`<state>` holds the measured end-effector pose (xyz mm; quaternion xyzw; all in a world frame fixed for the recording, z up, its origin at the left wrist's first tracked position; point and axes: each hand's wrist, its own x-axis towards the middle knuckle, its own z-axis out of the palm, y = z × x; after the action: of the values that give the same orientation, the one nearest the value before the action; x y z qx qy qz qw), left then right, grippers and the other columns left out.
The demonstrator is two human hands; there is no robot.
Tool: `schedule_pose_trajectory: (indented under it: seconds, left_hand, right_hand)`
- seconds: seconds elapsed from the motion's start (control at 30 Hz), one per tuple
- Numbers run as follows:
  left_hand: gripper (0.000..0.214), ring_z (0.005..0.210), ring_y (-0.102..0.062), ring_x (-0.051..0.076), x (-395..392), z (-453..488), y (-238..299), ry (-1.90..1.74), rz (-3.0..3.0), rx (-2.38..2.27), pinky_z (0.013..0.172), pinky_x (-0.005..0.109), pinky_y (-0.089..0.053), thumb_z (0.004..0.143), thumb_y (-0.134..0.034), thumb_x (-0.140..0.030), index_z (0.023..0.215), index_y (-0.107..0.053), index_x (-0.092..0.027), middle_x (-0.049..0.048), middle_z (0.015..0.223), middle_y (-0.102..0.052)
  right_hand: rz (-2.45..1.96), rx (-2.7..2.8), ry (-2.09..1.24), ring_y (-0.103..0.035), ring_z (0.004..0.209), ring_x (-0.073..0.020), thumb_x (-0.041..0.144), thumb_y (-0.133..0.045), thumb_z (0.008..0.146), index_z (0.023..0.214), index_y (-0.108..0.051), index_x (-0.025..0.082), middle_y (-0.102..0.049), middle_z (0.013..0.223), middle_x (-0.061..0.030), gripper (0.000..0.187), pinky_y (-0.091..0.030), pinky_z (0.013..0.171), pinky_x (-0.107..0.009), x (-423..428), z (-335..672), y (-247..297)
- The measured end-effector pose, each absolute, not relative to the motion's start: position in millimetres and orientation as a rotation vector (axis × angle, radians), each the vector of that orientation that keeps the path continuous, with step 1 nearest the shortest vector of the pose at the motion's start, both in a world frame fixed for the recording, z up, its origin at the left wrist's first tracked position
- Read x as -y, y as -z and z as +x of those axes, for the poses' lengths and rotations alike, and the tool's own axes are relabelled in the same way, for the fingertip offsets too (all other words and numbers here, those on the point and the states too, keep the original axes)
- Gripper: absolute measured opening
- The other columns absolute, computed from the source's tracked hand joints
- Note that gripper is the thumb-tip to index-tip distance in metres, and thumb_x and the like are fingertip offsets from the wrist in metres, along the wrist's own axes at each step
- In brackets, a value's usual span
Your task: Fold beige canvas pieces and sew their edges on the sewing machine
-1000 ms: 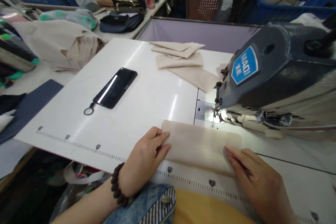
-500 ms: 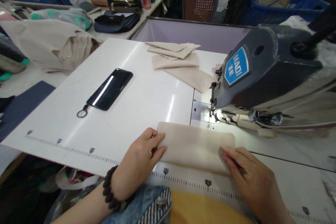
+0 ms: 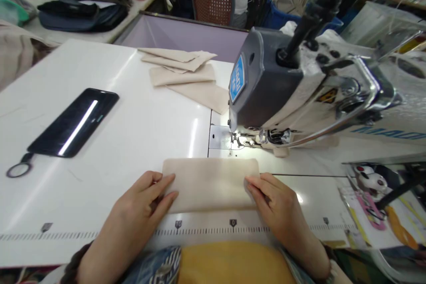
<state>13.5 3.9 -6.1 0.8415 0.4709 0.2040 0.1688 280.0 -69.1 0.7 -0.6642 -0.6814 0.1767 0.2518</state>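
Both hands lie flat and half-open, pressing rather than pinching: the left hand (image 3: pixel 140 202) on one end of a beige fabric strip (image 3: pixel 209 185), the right hand (image 3: pixel 274 197) on the other. The strip's long axis runs crosswise between them, just toward the person from the sewing machine's needle (image 3: pixel 230 141), which is nearer the right hand.

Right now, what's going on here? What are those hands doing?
A person has both hands on a flat piece of beige cloth. The left hand rests on one end and the right hand on the other, on a white sewing table, just in front of the sewing machine. A pile of beige cloth pieces and a black phone lie farther back.
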Motion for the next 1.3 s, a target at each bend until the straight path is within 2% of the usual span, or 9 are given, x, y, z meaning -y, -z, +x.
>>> schedule_pose_trajectory:
  seconds: [0.37, 0.73, 0.8, 0.87, 0.97, 1.03, 1.13, 1.23, 1.3]
  left_hand:
    - [0.030, 0.080, -0.061, 0.017, -3.9, 11.4, 12.5, -0.576, 2.380, -1.330, 0.072, 0.028, -0.054, 0.088, -0.039, -0.040, 0.097, -0.062, -0.023, 0.0031, 0.089, -0.060]
    - [0.032, 0.081, -0.061, 0.019, -3.2, 9.3, 14.9, -0.518, 2.435, -1.347, 0.071, 0.031, -0.054, 0.089, -0.035, -0.038, 0.094, -0.062, -0.022, 0.0053, 0.091, -0.060]
    - [0.030, 0.085, -0.060, 0.021, -4.0, 9.6, 12.5, -0.454, 2.466, -1.343, 0.072, 0.034, -0.054, 0.089, -0.037, -0.036, 0.098, -0.060, -0.021, 0.0068, 0.097, -0.058]
    - [0.030, 0.095, -0.057, 0.025, -6.8, 11.2, 7.9, -0.428, 2.566, -1.328, 0.077, 0.039, -0.053, 0.088, -0.040, -0.033, 0.107, -0.057, -0.019, 0.0109, 0.110, -0.054]
    - [0.036, 0.120, -0.040, 0.030, -13.4, 17.6, -1.9, -0.409, 2.808, -1.064, 0.091, 0.047, -0.044, 0.089, -0.034, -0.019, 0.123, -0.046, -0.016, 0.0151, 0.134, -0.038]
    - [0.042, 0.125, -0.036, 0.024, -17.2, 25.6, -9.0, -0.296, 2.896, -0.806, 0.097, 0.042, -0.041, 0.088, -0.027, -0.008, 0.125, -0.043, -0.017, 0.0113, 0.137, -0.037]
    - [0.041, 0.113, -0.049, 0.017, -18.7, 43.6, -17.7, -0.100, 2.907, -0.743, 0.091, 0.031, -0.045, 0.086, -0.025, -0.001, 0.118, -0.048, -0.014, 0.0101, 0.124, -0.052]
    - [0.030, 0.098, -0.055, 0.022, -14.9, 63.6, -20.7, -0.002, 2.905, -0.881, 0.082, 0.034, -0.048, 0.091, -0.035, -0.016, 0.118, -0.048, -0.009, 0.0130, 0.108, -0.059]
    - [0.040, 0.092, -0.054, 0.025, -10.9, 72.6, -18.3, 0.026, 2.914, -0.963, 0.079, 0.039, -0.048, 0.089, -0.044, -0.034, 0.120, -0.046, -0.009, 0.0131, 0.104, -0.058]
  right_hand:
    - [-1.877, 1.864, -0.405, -0.057, 0.064, -0.0131, 0.021, -0.043, 0.088, 0.091, -0.064, 0.016, -0.058, 0.072, -0.0029, 0.021, -0.045, 0.061, -0.023, 66.0, 275.2, -3.2]
    - [-2.051, 1.953, -0.069, -0.056, 0.060, -0.0155, 0.036, -0.048, 0.087, 0.086, -0.061, 0.016, -0.059, 0.070, -0.0035, 0.023, -0.044, 0.054, -0.026, 69.8, 281.3, -1.8]
    - [-2.022, 2.043, 0.013, -0.058, 0.069, -0.0184, 0.031, -0.048, 0.087, 0.092, -0.061, 0.015, -0.060, 0.079, -0.0070, 0.021, -0.048, 0.059, -0.029, 66.1, 281.0, -5.6]
    - [-1.891, 2.168, 0.105, -0.057, 0.091, -0.0234, 0.021, -0.046, 0.087, 0.105, -0.059, 0.013, -0.060, 0.099, -0.0125, 0.023, -0.050, 0.075, -0.035, 60.5, 280.0, -9.0]
    - [-1.603, 2.409, 0.090, -0.045, 0.116, -0.0250, 0.008, -0.037, 0.086, 0.115, -0.054, 0.012, -0.051, 0.125, -0.0125, 0.034, -0.040, 0.096, -0.043, 51.9, 277.4, -10.0]
    - [-1.503, 2.515, 0.020, -0.046, 0.116, -0.0223, 0.006, -0.035, 0.086, 0.114, -0.056, 0.010, -0.053, 0.124, -0.0117, 0.035, -0.041, 0.097, -0.038, 48.0, 274.5, -7.7]
    - [-1.507, 2.555, 0.043, -0.052, 0.108, -0.0219, 0.007, -0.038, 0.085, 0.108, -0.059, 0.006, -0.057, 0.118, -0.0147, 0.031, -0.045, 0.093, -0.035, 46.7, 266.3, -3.3]
    - [-1.605, 2.514, 0.058, -0.052, 0.106, -0.0258, 0.019, -0.048, 0.086, 0.109, -0.059, 0.008, -0.058, 0.114, -0.0166, 0.028, -0.046, 0.091, -0.040, 49.8, 254.6, 0.0]
    - [-1.677, 2.477, 0.053, -0.050, 0.108, -0.0294, 0.030, -0.055, 0.083, 0.119, -0.054, 0.012, -0.055, 0.115, -0.0179, 0.040, -0.044, 0.090, -0.046, 53.3, 247.5, 2.5]
